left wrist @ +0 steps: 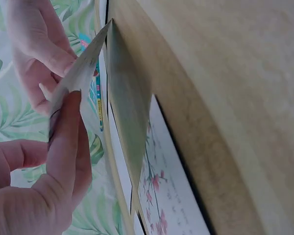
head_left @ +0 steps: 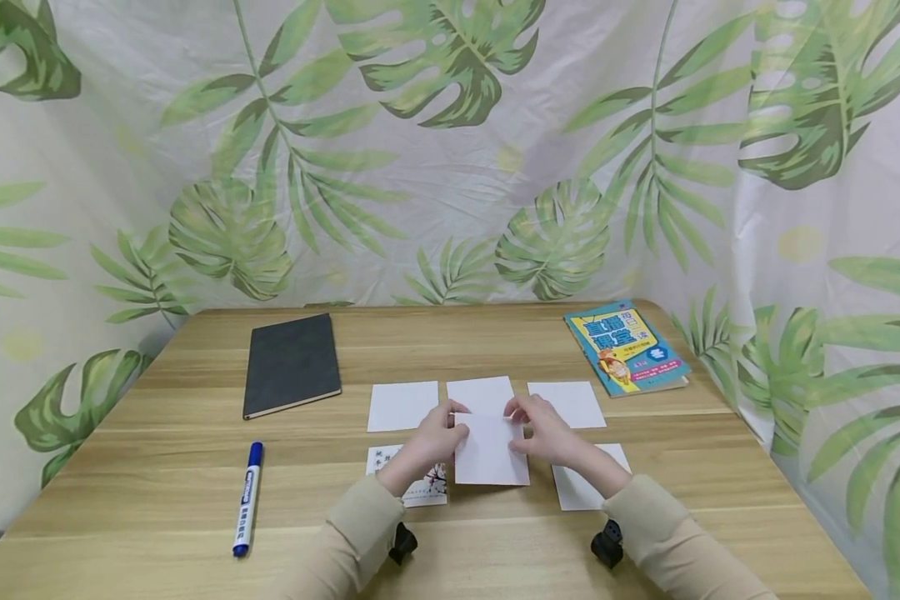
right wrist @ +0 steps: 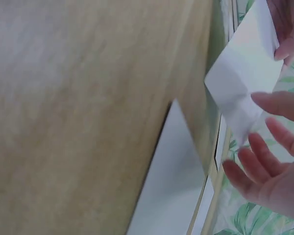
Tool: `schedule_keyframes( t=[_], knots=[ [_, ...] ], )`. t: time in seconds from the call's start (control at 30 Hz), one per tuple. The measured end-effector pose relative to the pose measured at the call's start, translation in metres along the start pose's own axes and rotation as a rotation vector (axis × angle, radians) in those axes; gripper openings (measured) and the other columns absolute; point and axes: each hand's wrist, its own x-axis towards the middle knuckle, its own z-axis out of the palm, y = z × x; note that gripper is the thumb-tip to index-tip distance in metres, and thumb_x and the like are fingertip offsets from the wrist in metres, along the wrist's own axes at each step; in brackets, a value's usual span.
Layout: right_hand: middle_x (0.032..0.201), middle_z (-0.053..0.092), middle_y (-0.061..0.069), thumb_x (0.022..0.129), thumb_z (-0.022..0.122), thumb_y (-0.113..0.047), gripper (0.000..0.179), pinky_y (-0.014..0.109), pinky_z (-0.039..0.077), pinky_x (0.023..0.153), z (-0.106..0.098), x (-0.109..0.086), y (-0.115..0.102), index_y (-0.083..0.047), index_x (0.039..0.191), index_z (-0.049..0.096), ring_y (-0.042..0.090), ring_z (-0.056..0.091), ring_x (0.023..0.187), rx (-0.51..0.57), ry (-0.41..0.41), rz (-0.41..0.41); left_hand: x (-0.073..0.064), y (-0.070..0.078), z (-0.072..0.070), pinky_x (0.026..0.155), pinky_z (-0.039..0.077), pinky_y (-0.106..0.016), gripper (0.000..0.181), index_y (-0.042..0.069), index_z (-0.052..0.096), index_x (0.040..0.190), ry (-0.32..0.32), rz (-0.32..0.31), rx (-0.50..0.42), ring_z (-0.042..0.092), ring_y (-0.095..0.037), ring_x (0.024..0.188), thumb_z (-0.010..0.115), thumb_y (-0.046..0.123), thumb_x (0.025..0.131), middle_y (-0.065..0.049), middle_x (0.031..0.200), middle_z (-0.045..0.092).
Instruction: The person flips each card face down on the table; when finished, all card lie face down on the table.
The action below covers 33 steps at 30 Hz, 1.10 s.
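A square white card (head_left: 491, 462) is raised and tilted off the table between both hands, its blank side toward me. My left hand (head_left: 437, 437) pinches its left edge; in the left wrist view the fingers (left wrist: 63, 142) of that hand lie against it. On the right edge my right hand (head_left: 546, 432) pinches the card, thumb (right wrist: 272, 101) on the blank face. A card printed with pink blossoms and writing (head_left: 425, 493) lies face up under the left forearm. Beside the right wrist lies a blank card (head_left: 579, 490), partly covered.
Behind the hands lie three blank cards in a row: left (head_left: 401, 406), middle (head_left: 482, 388), right (head_left: 567, 403). A black notebook (head_left: 292, 365) and a blue-capped marker (head_left: 247, 500) lie to the left. At the back right is a colourful book (head_left: 626, 348).
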Motion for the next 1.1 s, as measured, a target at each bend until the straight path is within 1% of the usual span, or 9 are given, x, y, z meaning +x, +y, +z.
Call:
schedule_keyframes(
  t=[0.1, 0.17, 0.23, 0.33, 0.47, 0.63, 0.77, 0.9, 1.1],
  knots=[
    [0.109, 0.058, 0.014, 0.077, 0.073, -0.005, 0.041, 0.044, 0.045, 0.09, 0.0, 0.002, 0.001, -0.004, 0.113, 0.054, 0.028, 0.053, 0.103, -0.035, 0.037, 0.057, -0.001, -0.001, -0.002, 0.051, 0.049, -0.025, 0.027, -0.004, 0.049, 0.114, -0.003, -0.004, 0.023, 0.048, -0.016, 0.068, 0.047, 0.0, 0.087, -0.008, 0.083, 0.048],
    [0.107, 0.06, 0.013, 0.078, 0.072, -0.005, 0.04, 0.039, 0.048, 0.084, -0.002, 0.003, 0.003, -0.002, 0.114, 0.056, 0.025, 0.055, 0.097, -0.026, 0.021, 0.066, -0.001, -0.001, -0.002, 0.05, 0.046, -0.023, 0.025, -0.003, 0.051, 0.11, 0.002, 0.01, 0.055, 0.046, -0.015, 0.065, 0.049, -0.001, 0.085, -0.007, 0.082, 0.048],
    [0.1, 0.062, 0.012, 0.078, 0.072, -0.005, 0.036, 0.032, 0.05, 0.074, -0.004, 0.003, 0.003, 0.0, 0.111, 0.058, 0.021, 0.056, 0.086, -0.022, -0.003, 0.059, 0.0, -0.002, -0.002, 0.05, 0.043, -0.022, 0.023, -0.003, 0.052, 0.106, 0.011, 0.033, 0.102, 0.046, -0.014, 0.064, 0.053, -0.001, 0.082, -0.007, 0.082, 0.05],
    [0.091, 0.062, 0.01, 0.078, 0.072, -0.006, 0.03, 0.025, 0.045, 0.064, -0.006, 0.003, 0.003, 0.001, 0.106, 0.061, 0.018, 0.052, 0.076, -0.021, -0.037, 0.064, 0.001, -0.002, -0.002, 0.051, 0.041, -0.021, 0.023, -0.003, 0.056, 0.1, 0.038, 0.079, 0.197, 0.046, -0.014, 0.064, 0.059, -0.002, 0.077, -0.007, 0.08, 0.052],
    [0.095, 0.063, 0.01, 0.076, 0.074, -0.006, 0.031, 0.027, 0.045, 0.068, -0.003, 0.003, 0.001, -0.001, 0.104, 0.061, 0.017, 0.052, 0.078, -0.039, -0.042, 0.114, 0.003, 0.001, -0.001, 0.053, 0.041, -0.023, 0.023, -0.003, 0.058, 0.095, 0.067, 0.119, 0.326, 0.047, -0.016, 0.066, 0.064, -0.004, 0.072, -0.01, 0.079, 0.054],
    [0.1, 0.058, 0.011, 0.074, 0.077, -0.005, 0.045, 0.033, 0.048, 0.075, 0.005, 0.002, 0.0, -0.002, 0.112, 0.054, 0.019, 0.054, 0.086, -0.024, -0.044, 0.183, 0.003, 0.003, 0.004, 0.065, 0.049, -0.032, 0.025, -0.002, 0.06, 0.095, 0.044, 0.113, 0.456, 0.055, -0.023, 0.078, 0.066, -0.005, 0.072, -0.016, 0.089, 0.06],
    [0.099, 0.056, 0.009, 0.073, 0.078, -0.005, 0.04, 0.036, 0.046, 0.08, 0.008, 0.0, 0.0, -0.003, 0.105, 0.055, 0.02, 0.053, 0.091, -0.06, -0.068, 0.144, 0.002, 0.002, 0.007, 0.075, 0.05, -0.039, 0.028, -0.003, 0.061, 0.096, 0.025, 0.111, 0.56, 0.057, -0.026, 0.085, 0.07, -0.004, 0.07, -0.016, 0.093, 0.063],
    [0.092, 0.056, 0.005, 0.072, 0.078, -0.007, 0.028, 0.035, 0.042, 0.08, 0.009, 0.0, -0.001, -0.006, 0.093, 0.06, 0.019, 0.051, 0.088, -0.129, -0.09, 0.096, 0.001, 0.003, 0.008, 0.074, 0.049, -0.038, 0.03, -0.002, 0.061, 0.095, 0.019, 0.123, 0.621, 0.055, -0.024, 0.082, 0.072, -0.003, 0.067, -0.014, 0.088, 0.062],
    [0.085, 0.053, 0.003, 0.074, 0.077, -0.01, 0.015, 0.034, 0.036, 0.075, 0.008, 0.0, -0.004, -0.009, 0.082, 0.064, 0.018, 0.043, 0.083, -0.205, -0.13, 0.083, -0.001, 0.004, 0.009, 0.073, 0.05, -0.036, 0.023, -0.001, 0.063, 0.092, -0.002, 0.128, 0.664, 0.054, -0.022, 0.08, 0.071, -0.002, 0.07, -0.011, 0.086, 0.06]
  ],
)
